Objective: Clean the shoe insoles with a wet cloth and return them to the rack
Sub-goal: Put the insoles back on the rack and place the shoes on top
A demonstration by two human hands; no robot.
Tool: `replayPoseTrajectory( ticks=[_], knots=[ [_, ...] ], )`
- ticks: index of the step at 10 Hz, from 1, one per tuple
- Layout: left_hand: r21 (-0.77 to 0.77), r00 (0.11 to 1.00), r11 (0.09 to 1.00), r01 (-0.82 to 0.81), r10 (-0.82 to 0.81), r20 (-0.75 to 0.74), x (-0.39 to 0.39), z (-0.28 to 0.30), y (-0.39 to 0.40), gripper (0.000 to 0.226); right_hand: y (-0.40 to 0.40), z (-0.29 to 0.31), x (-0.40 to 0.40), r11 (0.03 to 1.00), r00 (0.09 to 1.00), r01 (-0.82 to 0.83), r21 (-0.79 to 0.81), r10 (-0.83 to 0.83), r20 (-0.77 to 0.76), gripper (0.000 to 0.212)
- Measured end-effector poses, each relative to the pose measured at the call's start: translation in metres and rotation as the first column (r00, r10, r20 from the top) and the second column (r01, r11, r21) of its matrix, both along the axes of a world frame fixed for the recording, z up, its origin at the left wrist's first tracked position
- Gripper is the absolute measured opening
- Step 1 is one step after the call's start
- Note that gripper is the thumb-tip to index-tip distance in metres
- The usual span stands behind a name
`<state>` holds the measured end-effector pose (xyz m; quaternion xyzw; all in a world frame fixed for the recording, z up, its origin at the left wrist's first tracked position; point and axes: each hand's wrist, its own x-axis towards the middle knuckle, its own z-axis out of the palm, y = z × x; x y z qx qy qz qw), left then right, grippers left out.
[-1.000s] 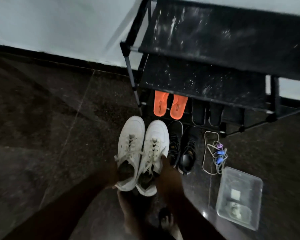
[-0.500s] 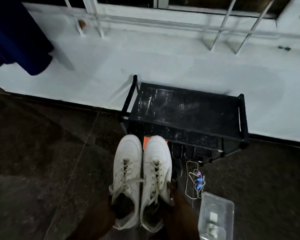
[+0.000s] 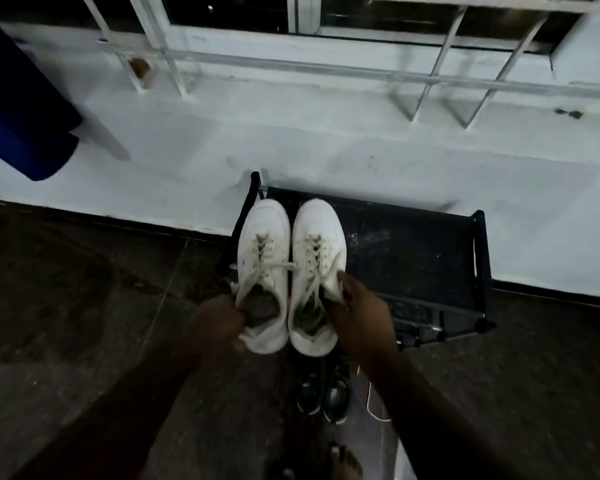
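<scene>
Two white lace-up sneakers hang in the air over the left end of the black shoe rack (image 3: pixel 413 251). My left hand (image 3: pixel 219 322) grips the heel collar of the left white sneaker (image 3: pixel 264 251). My right hand (image 3: pixel 359 317) grips the collar of the right white sneaker (image 3: pixel 317 251). Their toes point away from me toward the wall. Dark grey insoles show inside both shoe openings. The rack's top shelf is dusty and bare.
A pair of black sneakers (image 3: pixel 323 393) stands on the dark tiled floor below my hands, with a white cord (image 3: pixel 374 407) beside it. My bare foot (image 3: pixel 343 462) is at the bottom. A blue cloth (image 3: pixel 18 109) hangs at the upper left against the white wall.
Both hands have lifted the white sneakers off the floor and up over the rack's top. The view has risen, so the orange insoles and the clear tub are out of sight.
</scene>
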<state>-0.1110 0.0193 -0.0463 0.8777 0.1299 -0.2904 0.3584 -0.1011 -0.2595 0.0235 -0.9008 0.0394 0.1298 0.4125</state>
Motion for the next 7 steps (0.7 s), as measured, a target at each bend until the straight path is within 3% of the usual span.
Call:
replayPoseTrajectory(
  ticks=[1, 2, 3, 4, 5, 6, 7],
  knots=[
    [-0.045, 0.983, 0.982, 0.184, -0.182, 0.032, 0.042, -0.002, 0.013, 0.043, 0.011, -0.003, 0.039, 1.000, 0.999, -0.002, -0.018, 0.003, 0.033, 0.048],
    [-0.049, 0.994, 0.993, 0.105, -0.103, 0.033, 0.091, 0.026, 0.009, 0.022, 0.027, -0.012, 0.076, 0.999, 0.999, 0.024, -0.026, -0.023, 0.033, 0.048],
    [0.027, 0.986, 0.986, -0.163, 0.162, 0.040, 0.129, 0.020, 0.002, 0.029, 0.042, -0.029, 0.107, 0.995, 0.997, 0.069, -0.074, -0.065, 0.051, 0.050],
    [-0.006, 0.996, 0.996, -0.084, 0.084, -0.001, 0.154, 0.028, 0.011, 0.008, 0.048, -0.036, 0.128, 0.988, 0.993, 0.111, -0.107, -0.106, 0.043, 0.048],
    [0.097, 0.862, 0.882, 0.461, -0.471, 0.185, 0.173, 0.017, 0.025, 0.045, 0.053, -0.043, 0.138, 0.983, 0.992, 0.129, -0.131, -0.127, 0.024, 0.042],
    [-0.003, 0.994, 0.994, 0.113, -0.113, -0.003, 0.164, 0.024, 0.021, 0.021, 0.055, -0.037, 0.136, 0.983, 0.993, 0.112, -0.144, -0.117, -0.029, 0.045],
    [-0.137, 0.990, 0.990, -0.041, 0.022, -0.140, 0.158, 0.029, 0.032, 0.054, 0.064, -0.018, 0.133, 0.969, 0.985, 0.142, -0.201, -0.118, 0.124, 0.042]
  ],
)
